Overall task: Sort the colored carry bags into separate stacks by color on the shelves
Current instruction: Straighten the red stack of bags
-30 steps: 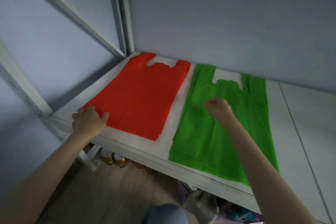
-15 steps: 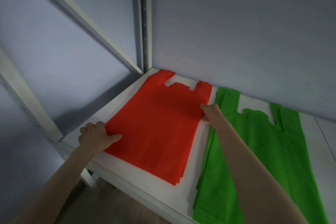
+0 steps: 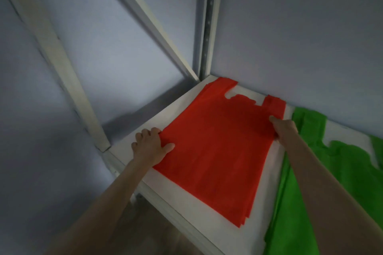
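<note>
A stack of red carry bags (image 3: 217,151) lies flat on the white shelf (image 3: 186,198), handles toward the back corner. My left hand (image 3: 150,147) grips the stack's left edge, thumb on top and fingers curled over the edge. My right hand (image 3: 284,128) pinches the stack's right edge near the handle. To the right, a stack of green carry bags (image 3: 342,182) lies flat on the same shelf, partly hidden by my right forearm.
A grey wall stands close behind and to the left of the shelf. A white upright post (image 3: 209,20) rises in the back corner and a diagonal brace (image 3: 145,16) crosses the left side. Another white post (image 3: 60,64) stands at the shelf's front left corner.
My right hand left the green stack and moved left to the red stack's right edge. My left hand stayed on the red stack's left edge. The view shifted left and closer.
</note>
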`<state>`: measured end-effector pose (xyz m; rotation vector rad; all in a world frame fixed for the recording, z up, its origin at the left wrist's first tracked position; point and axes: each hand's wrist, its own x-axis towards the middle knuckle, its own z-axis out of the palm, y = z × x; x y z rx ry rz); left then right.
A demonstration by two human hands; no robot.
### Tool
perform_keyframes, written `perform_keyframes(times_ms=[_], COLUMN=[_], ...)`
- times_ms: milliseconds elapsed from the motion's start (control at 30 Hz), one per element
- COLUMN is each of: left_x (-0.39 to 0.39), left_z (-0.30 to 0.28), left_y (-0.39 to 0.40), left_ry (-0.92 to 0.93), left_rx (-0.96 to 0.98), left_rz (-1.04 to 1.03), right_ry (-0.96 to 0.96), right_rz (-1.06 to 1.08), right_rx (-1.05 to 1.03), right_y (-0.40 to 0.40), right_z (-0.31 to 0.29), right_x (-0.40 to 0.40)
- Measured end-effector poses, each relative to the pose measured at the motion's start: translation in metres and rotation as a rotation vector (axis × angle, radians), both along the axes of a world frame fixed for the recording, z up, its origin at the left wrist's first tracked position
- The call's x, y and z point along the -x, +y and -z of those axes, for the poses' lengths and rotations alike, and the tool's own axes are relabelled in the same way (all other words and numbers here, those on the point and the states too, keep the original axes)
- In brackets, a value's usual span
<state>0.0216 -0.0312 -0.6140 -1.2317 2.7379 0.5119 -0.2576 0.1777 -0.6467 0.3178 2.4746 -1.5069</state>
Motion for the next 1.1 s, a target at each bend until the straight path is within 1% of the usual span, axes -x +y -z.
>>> perform_keyframes(times_ms=[100, 200, 300, 433, 500, 600, 667, 733, 767, 833, 967, 1100], left_x=[0.001, 0.001, 0.001, 0.001, 0.001, 0.002, 0.001, 0.001, 0.001, 0.002, 0.002, 0.011], left_z=[0.003, 0.006, 0.007, 0.008, 0.009, 0.009, 0.009, 0.009, 0.008, 0.008, 0.005, -0.008], left_y=[-0.001, -0.001, 0.0, 0.0, 0.0, 0.0, 0.0, 0.0, 0.0, 0.001, 0.003, 0.0], left_ry=[0.003, 0.009, 0.015, 0.017, 0.014, 0.004, 0.0, 0.002, 0.004, 0.003, -0.025, -0.102], left_rx=[0.004, 0.015, 0.014, 0.018, 0.019, 0.02, 0.021, 0.016, 0.012, 0.013, 0.019, -0.043], left_rz=[-0.002, -0.003, -0.008, -0.01, -0.01, -0.011, -0.011, -0.016, -0.019, -0.021, -0.02, -0.036], right_ry=[-0.038, -0.062, -0.058, 0.022, -0.035, -0.136, -0.057, 0.059, 0.088, 0.068, -0.021, -0.042], right_rz=[0.027, 0.008, 0.041, 0.075, 0.057, -0.011, 0.018, 0.027, 0.006, -0.026, -0.022, -0.116], right_rx=[0.199, 0.391, 0.492, 0.619, 0.641, 0.592, 0.581, 0.649, 0.658, 0.574, 0.283, -0.01], right_y=[-0.005, -0.008, -0.011, -0.013, -0.01, -0.005, -0.004, -0.006, -0.006, -0.007, -0.002, 0.007], right_z=[-0.004, -0.013, -0.023, -0.036, -0.033, -0.024, -0.022, -0.028, -0.031, -0.029, -0.019, -0.01], right_x=[0.009, 0.015, 0.019, 0.021, 0.022, 0.025, 0.03, 0.03, 0.027, 0.026, 0.023, 0.009])
